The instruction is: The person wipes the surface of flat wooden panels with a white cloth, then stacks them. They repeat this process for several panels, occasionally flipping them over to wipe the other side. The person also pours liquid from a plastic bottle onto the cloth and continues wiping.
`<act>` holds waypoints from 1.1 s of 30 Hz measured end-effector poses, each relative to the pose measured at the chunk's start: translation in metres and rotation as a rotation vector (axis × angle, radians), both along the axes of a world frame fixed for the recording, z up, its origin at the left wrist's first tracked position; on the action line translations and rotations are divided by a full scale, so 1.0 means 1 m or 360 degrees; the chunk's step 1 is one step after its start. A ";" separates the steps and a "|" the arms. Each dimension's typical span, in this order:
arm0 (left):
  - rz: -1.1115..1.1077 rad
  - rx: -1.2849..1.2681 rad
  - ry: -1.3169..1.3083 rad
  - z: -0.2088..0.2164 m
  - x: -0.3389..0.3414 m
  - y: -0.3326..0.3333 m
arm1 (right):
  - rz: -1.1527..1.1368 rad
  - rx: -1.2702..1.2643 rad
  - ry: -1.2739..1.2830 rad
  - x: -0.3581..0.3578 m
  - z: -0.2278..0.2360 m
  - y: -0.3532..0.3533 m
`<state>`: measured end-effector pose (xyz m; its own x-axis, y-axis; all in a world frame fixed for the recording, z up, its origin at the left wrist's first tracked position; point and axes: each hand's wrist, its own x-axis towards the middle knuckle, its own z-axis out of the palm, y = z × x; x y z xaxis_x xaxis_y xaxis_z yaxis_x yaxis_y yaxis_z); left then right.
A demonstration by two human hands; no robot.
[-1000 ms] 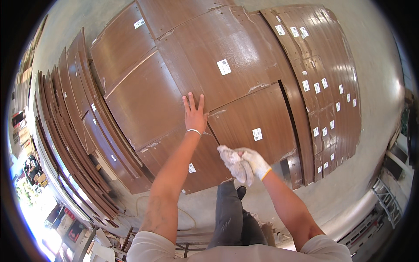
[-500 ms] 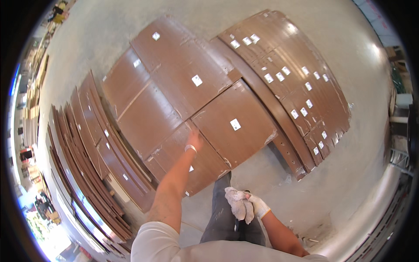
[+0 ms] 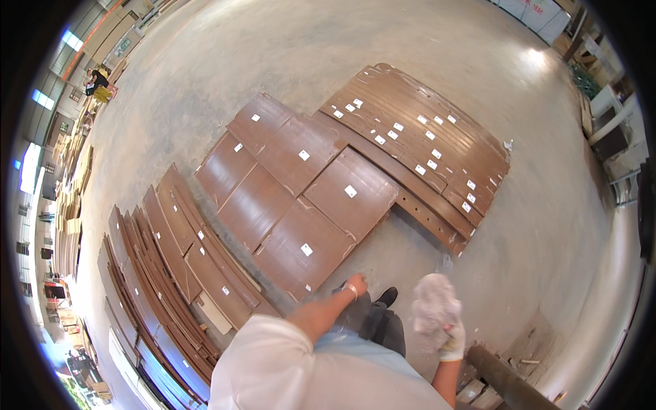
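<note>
Right hand (image 3: 452,339), in a whitish glove, is closed around a crumpled white rag (image 3: 434,305). The rag is bunched, raised above the glove, near the right of the person's dark trousers (image 3: 372,320) and over the bare concrete floor (image 3: 287,61); no clear long axis, its bulk stands upward from the fist.

Left hand (image 3: 355,284) is bare, with a pale band at the wrist. It hangs just off the near corner of the panel stack, apart from it; fingers look curled inward, holding nothing.

Brown wood-grain panels (image 3: 301,184) lie flat on the floor, centre of view, six rectangles abutting in a block. Their long axes run from near-left to far-right. Each carries one small white square label (image 3: 350,191) near its middle.

To the far right, touching that block, a stack of narrow brown strips (image 3: 427,133) lies with long axes running far-left to near-right; many small white labels are scattered in rows across it.

At near left, a further set of long brown boards (image 3: 171,253) lies overlapped and fanned, some bearing small white labels.

A dark pipe-like bar (image 3: 509,379) sits at the near right, beside the gloved hand. A black shoe (image 3: 387,296) shows between the hands. No containers visible.
</note>
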<state>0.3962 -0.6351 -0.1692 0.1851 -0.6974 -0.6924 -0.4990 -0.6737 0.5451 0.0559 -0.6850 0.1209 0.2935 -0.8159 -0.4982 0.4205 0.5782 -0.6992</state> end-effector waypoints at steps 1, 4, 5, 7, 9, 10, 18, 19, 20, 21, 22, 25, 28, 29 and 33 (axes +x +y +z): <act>-0.0107 -0.0094 -0.0101 0.006 0.004 -0.011 | -0.0108 -0.0138 0.0043 -0.018 0.016 0.022; -0.0405 -0.0054 -0.0227 0.032 0.027 -0.052 | -0.0557 -0.0148 -0.0406 -0.042 0.039 0.095; -0.0437 -0.0037 -0.0237 0.044 0.033 -0.064 | -0.0677 -0.0089 -0.0369 -0.039 0.036 0.117; -0.0528 -0.0007 -0.0218 0.068 0.040 -0.073 | -0.0926 -0.0021 -0.0381 -0.023 0.027 0.163; -0.0550 -0.0067 -0.0157 0.086 0.042 -0.068 | -0.1107 0.0285 -0.0288 0.003 0.013 0.203; -0.0558 -0.0120 -0.0133 0.092 0.040 -0.061 | -0.1135 0.0343 -0.0246 0.017 0.009 0.223; -0.1845 0.0013 -0.0018 0.063 -0.016 0.066 | -0.1590 0.0361 -0.0203 0.081 0.025 0.375; -0.1974 0.0037 0.0107 0.061 -0.026 0.079 | -0.1509 0.0350 0.0163 0.086 0.026 0.396; -0.2171 -0.0073 0.0261 0.061 -0.037 0.088 | -0.1426 0.0537 0.0527 0.089 0.025 0.417; -0.2319 -0.0055 0.0367 0.063 -0.048 0.093 | -0.1392 0.0743 0.0739 0.095 0.026 0.438; -0.2410 -0.0152 0.0411 0.066 -0.060 0.095 | -0.1352 0.0960 0.0900 0.102 0.025 0.459; -0.2530 -0.0337 0.0363 0.077 -0.096 0.090 | -0.2059 0.1026 0.0439 0.131 0.022 0.518; -0.2852 -0.0534 0.0170 0.085 -0.153 0.082 | -0.2706 0.0861 0.0015 0.156 0.009 0.572; -0.2905 -0.0665 0.0247 0.088 -0.175 0.087 | -0.2855 0.0799 -0.0071 0.162 0.002 0.592; -0.2798 -0.0858 0.0391 0.104 -0.270 0.143 | -0.3299 0.0416 -0.0610 0.165 -0.028 0.667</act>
